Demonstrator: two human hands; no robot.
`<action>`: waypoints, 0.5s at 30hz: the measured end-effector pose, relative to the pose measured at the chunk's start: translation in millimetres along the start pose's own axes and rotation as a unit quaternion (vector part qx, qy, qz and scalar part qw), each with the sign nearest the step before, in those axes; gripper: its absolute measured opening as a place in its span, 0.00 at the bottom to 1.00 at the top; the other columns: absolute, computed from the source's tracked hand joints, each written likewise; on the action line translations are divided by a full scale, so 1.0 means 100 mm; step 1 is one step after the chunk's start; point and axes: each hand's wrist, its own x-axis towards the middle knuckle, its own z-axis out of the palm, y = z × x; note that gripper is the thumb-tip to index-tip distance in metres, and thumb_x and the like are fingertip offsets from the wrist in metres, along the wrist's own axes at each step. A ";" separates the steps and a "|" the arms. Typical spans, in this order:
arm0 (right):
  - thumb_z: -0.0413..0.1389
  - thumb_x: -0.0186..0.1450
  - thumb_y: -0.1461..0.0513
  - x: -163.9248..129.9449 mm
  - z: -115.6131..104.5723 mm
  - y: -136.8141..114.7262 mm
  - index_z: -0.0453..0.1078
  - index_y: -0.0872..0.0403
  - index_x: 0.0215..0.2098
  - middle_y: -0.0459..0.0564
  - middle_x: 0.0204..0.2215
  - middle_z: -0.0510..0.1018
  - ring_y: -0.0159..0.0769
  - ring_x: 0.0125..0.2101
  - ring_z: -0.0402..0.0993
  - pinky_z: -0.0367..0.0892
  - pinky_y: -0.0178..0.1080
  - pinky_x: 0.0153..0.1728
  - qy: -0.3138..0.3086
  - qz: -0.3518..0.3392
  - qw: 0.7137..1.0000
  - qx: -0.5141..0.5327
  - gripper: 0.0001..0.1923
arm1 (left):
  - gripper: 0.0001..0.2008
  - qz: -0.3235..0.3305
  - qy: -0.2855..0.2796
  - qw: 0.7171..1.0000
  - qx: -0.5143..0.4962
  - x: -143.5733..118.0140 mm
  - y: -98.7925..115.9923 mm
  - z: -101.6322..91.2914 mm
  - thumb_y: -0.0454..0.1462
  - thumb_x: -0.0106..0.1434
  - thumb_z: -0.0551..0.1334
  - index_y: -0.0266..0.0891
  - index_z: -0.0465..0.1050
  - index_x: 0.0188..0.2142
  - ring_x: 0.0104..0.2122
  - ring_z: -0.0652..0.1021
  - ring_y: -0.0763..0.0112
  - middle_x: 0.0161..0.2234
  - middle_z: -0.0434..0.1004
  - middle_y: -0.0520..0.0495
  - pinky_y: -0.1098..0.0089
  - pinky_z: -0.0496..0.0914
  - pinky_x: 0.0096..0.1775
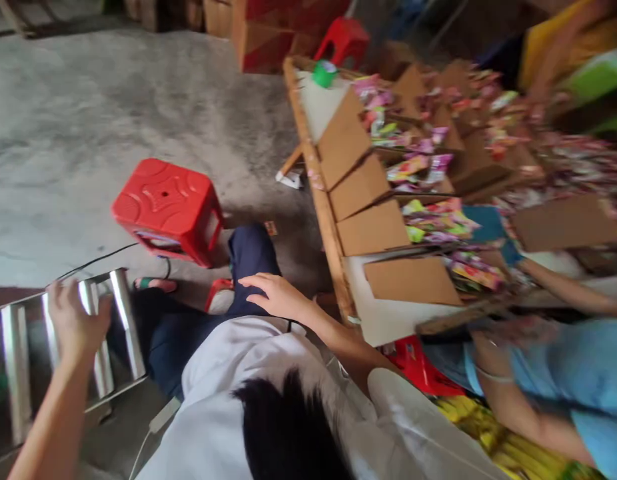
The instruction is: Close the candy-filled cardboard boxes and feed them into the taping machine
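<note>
Left hand (74, 313) is down on the steel rollers (63, 347) at the lower left, fingers curled over the top of one roller, a loose grip on it. Right hand (276, 295) lies flat, fingers spread, resting on the dark trouser knee (248, 267); nothing held in that grip. White shirt (228, 400) and dark hair (288, 427) fill the bottom of the view.

Just beyond the rollers, a red stool (168, 208) stands on the grey concrete floor (88, 100), with a black cable (98, 259) running along the floor between the two. A sandal (156, 285) shows beside the stool's near corner.

Out to the right, the long wooden bench (313, 167) runs away from the camera, lined with open cardboard boxes (371, 227) full of bright candy packets (438, 223). A green tape roll (323, 72) sits at the far end. A second red stool (344, 39) stands behind the bench, with stacked cartons (268, 33) next to it.

At the right edge, a co-worker in a blue top (588, 373) reaches both arms over the bench; that part is blurred.
</note>
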 end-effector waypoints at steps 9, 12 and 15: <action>0.55 0.66 0.51 -1.84 -1.66 0.22 0.71 0.58 0.47 0.65 0.44 0.78 0.52 0.46 0.72 0.63 0.51 0.49 0.497 0.326 0.713 -0.372 0.21 | 0.20 0.331 -0.256 0.861 -0.290 -0.17 2.96 1.64 0.44 0.64 0.58 0.40 0.70 0.53 0.57 0.73 0.55 0.55 0.72 0.37 0.50 0.69 0.57; 0.54 0.64 0.54 -2.18 -1.70 0.63 0.71 0.58 0.40 0.64 0.37 0.79 0.51 0.39 0.72 0.57 0.54 0.50 0.391 0.451 0.696 -0.399 0.15 | 0.21 0.337 -0.378 0.799 -0.323 -0.48 3.64 1.77 0.47 0.64 0.58 0.40 0.73 0.52 0.51 0.77 0.55 0.50 0.76 0.39 0.52 0.71 0.54; 0.53 0.64 0.55 -2.45 -1.64 0.73 0.68 0.53 0.27 0.54 0.25 0.77 0.43 0.31 0.69 0.55 0.51 0.49 0.356 0.474 0.707 -0.385 0.11 | 0.23 0.281 -0.489 0.738 -0.371 -0.79 4.27 1.95 0.52 0.62 0.60 0.40 0.75 0.49 0.52 0.76 0.53 0.51 0.76 0.38 0.54 0.68 0.58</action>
